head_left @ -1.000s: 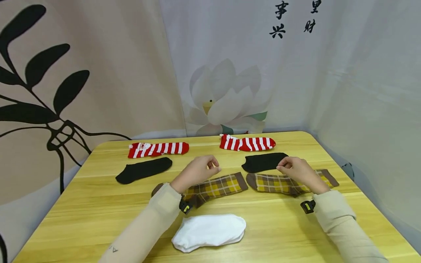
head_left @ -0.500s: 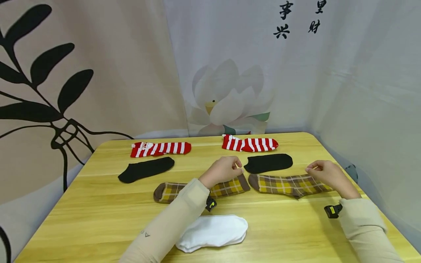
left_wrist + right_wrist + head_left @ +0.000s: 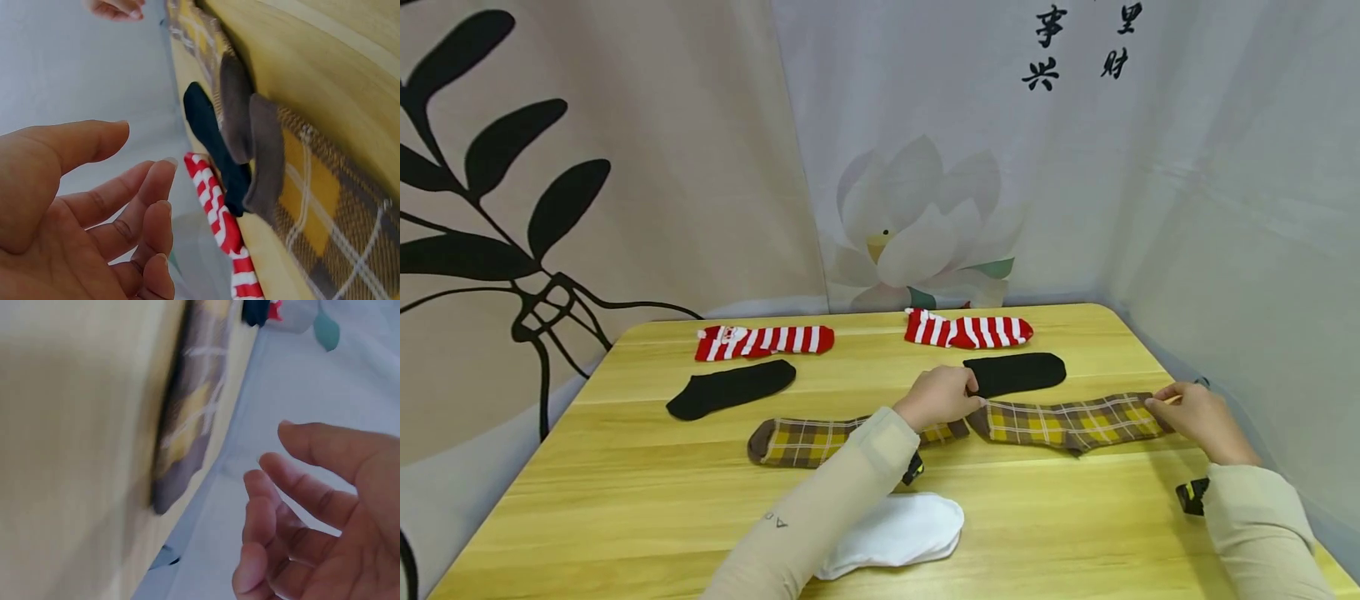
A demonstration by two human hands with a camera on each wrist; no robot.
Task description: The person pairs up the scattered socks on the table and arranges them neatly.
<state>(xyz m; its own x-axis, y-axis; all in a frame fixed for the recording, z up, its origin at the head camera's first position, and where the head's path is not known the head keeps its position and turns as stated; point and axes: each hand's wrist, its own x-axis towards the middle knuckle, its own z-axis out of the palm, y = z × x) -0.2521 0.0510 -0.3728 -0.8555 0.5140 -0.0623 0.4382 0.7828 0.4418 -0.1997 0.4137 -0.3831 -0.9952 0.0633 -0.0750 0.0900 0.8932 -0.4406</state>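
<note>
My left hand hovers over the cuff of the left brown-and-yellow plaid sock, close to the brown toe of the right plaid sock. In the left wrist view, a gap parts its thumb from its loosely bent fingers, with nothing between them. Beside the right plaid sock's cuff is my right hand. The right wrist view shows its thumb and fingers apart and clear of the cuff. Both plaid socks lie flat, end to end; my left forearm partly covers the left one.
Behind lie two black ankle socks, one left and one right. Two red-and-white striped socks lie at the far edge of the wooden table. White socks lie in front, partly under my left sleeve. Curtains hang behind.
Both hands have moved right across the plaid socks: the left from the left sock to the gap between them, the right to the right sock's cuff end. The socks stay put.
</note>
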